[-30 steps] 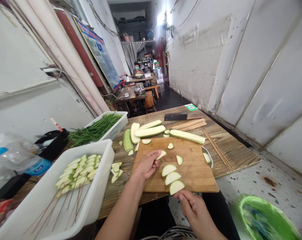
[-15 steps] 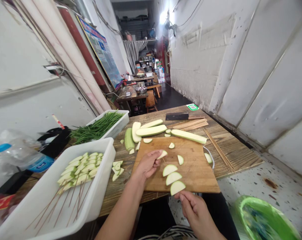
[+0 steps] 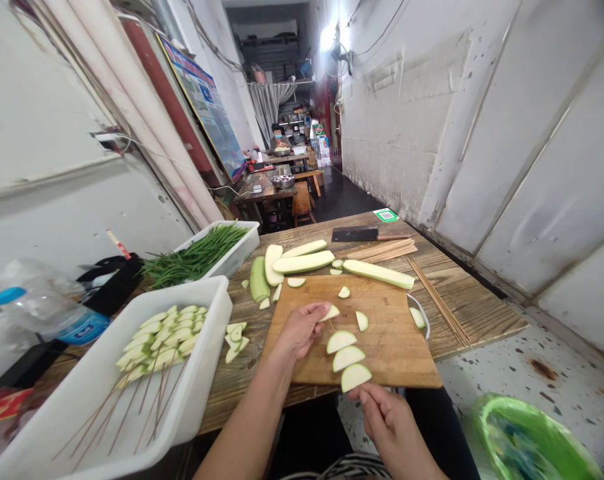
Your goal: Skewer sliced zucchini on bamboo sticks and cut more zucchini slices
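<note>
Between the thumb and fingers of my left hand [image 3: 302,328] is a pale zucchini slice [image 3: 331,312], at the tip of a thin skewer [image 3: 333,325]. My right hand [image 3: 389,413] pinches the lower end of that skewer, just below a row of three half-round zucchini slices [image 3: 344,359] threaded on it. The row hangs over the near part of a wooden cutting board [image 3: 397,333]. Loose on the board lie a few more slices, one a small wedge [image 3: 362,321] right of my left hand. Most of the skewer is hidden behind the slices.
Left stands a white tub [image 3: 217,320] holding skewered slices [image 3: 167,337]. Behind it is a tray of green stalks [image 3: 202,253]. Beyond the board lie zucchini halves [image 3: 305,261], a cleaver [image 3: 355,234] and bamboo skewers [image 3: 382,251]. A green bin [image 3: 482,427] stands right; a person [image 3: 278,137] sits far back.
My left hand and its slice have shifted very slightly right, with the view moving a little too. The three threaded slices and my right hand keep nearly the same pose.
</note>
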